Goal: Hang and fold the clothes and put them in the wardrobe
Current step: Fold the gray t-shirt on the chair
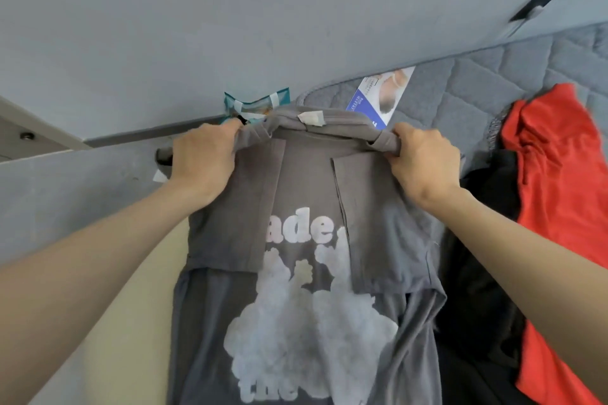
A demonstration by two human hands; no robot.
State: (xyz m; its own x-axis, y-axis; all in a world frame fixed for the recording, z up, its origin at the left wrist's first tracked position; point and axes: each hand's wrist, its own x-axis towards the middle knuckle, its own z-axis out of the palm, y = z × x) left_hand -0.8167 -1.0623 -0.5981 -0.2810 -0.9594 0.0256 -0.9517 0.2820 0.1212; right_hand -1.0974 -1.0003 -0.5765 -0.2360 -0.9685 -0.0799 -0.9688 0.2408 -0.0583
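A grey T-shirt (pixel 306 276) with a white cloud print and lettering hangs in front of me, both sleeves folded in over the printed side. My left hand (pixel 202 158) grips its top left shoulder. My right hand (pixel 424 164) grips the top right shoulder. The collar with a white tag sits between my hands. The shirt's lower part runs out of the frame at the bottom.
A quilted grey mattress (pixel 477 85) lies behind the shirt, with a red garment (pixel 559 207) and a black garment (pixel 487 240) piled on the right. A blue-white label (pixel 381 95) and a teal packet (pixel 256 105) sit near the grey wall (pixel 230 26).
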